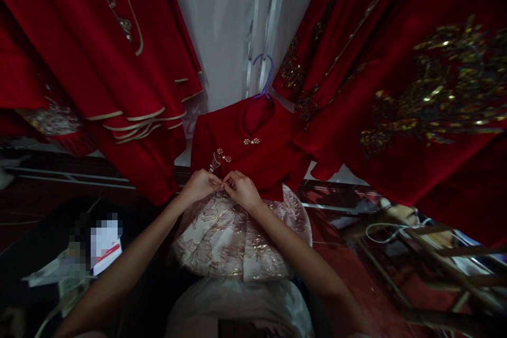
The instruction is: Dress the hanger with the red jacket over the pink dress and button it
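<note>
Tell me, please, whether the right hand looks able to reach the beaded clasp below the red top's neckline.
Probably yes: only bare cloth of the red top lies between the right hand and the clasp, though that hand seems busy beside the left hand.

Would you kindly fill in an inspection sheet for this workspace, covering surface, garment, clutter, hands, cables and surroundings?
Surface: pale patterned fabric spreads below the red top; what bears it is hidden.
Garment: the red top is on a purple hanger, with pearl-like ornaments on its front.
Clutter: white item with a red band and pale scraps on the left.
Hands: left hand and right hand meet at the red top's lower front; anything pinched is too small to identify.
Cables: a white cord loops beside a wooden-looking frame on the right; its ends are unclear.
Surroundings: red garments hang on both sides; pale wall behind; reddish floor; dim light.
</note>
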Demonstrator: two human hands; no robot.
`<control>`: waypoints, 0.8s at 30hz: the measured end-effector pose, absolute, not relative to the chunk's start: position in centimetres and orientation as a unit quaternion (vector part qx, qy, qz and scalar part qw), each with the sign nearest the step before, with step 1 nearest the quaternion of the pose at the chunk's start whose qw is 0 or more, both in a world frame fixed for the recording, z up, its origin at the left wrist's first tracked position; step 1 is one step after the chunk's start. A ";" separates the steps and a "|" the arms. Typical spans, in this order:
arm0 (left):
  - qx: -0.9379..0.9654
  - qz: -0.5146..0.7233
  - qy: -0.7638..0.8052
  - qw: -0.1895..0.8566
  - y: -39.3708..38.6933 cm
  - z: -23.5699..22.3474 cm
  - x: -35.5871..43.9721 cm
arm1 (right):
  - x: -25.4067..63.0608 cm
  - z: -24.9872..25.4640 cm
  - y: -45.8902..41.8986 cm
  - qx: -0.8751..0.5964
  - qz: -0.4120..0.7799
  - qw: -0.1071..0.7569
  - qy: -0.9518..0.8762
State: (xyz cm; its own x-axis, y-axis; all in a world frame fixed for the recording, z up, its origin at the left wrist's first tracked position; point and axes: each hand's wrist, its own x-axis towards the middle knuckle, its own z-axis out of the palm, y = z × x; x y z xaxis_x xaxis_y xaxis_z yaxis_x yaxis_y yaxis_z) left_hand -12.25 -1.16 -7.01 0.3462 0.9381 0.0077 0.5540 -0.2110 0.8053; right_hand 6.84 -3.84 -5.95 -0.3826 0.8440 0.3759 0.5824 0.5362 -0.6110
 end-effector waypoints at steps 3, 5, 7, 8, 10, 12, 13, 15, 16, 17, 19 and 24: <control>0.734 0.257 0.514 0.361 -1.1 -7.0 -12.4 | 7.0 -5.8 -3.9 -0.437 0.186 0.326 -0.817; 0.734 0.256 0.515 0.362 -1.1 -7.0 -12.4 | 7.0 -5.7 -3.9 -0.434 0.179 0.322 -0.822; 0.741 0.254 0.510 0.357 -1.2 -6.8 -12.3 | 7.1 -5.7 -3.8 -0.428 0.171 0.319 -0.828; 0.749 0.256 0.505 0.345 -1.3 -6.7 -12.1 | 7.2 -5.7 -3.7 -0.425 0.169 0.319 -0.830; 0.773 0.267 0.492 0.300 -1.6 -6.5 -11.8 | 7.3 -5.7 -3.5 -0.418 0.175 0.321 -0.831; 0.795 0.274 0.480 0.250 -1.9 -6.1 -11.5 | 7.5 -5.7 -3.5 -0.410 0.198 0.324 -0.829; 0.802 0.273 0.477 0.233 -2.0 -5.9 -11.4 | 7.7 -5.7 -3.5 -0.405 0.215 0.326 -0.827; 0.810 0.264 0.474 0.221 -2.3 -5.6 -11.2 | 8.2 -5.5 -3.8 -0.393 0.252 0.329 -0.821; 0.812 0.260 0.474 0.219 -2.4 -5.4 -11.2 | 8.6 -5.4 -4.0 -0.385 0.271 0.330 -0.818; 0.813 0.258 0.474 0.219 -2.5 -5.2 -11.2 | 9.0 -5.2 -4.4 -0.378 0.289 0.332 -0.814; 0.814 0.256 0.471 0.223 -2.6 -4.9 -11.2 | 10.0 -4.8 -5.0 -0.366 0.322 0.337 -0.805; 0.819 0.239 0.460 0.246 -2.8 -4.3 -11.2 | 12.3 -3.0 -6.1 -0.376 0.350 0.341 -0.787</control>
State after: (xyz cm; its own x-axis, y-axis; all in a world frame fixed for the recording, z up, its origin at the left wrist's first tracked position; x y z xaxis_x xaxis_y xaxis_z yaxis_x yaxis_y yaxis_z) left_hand -11.23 -2.77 -4.31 0.4619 0.8714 0.1651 0.6362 -0.4552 0.6229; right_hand 12.33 -6.07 -3.00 -0.4841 0.8314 0.2729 0.3534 0.4711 -0.8082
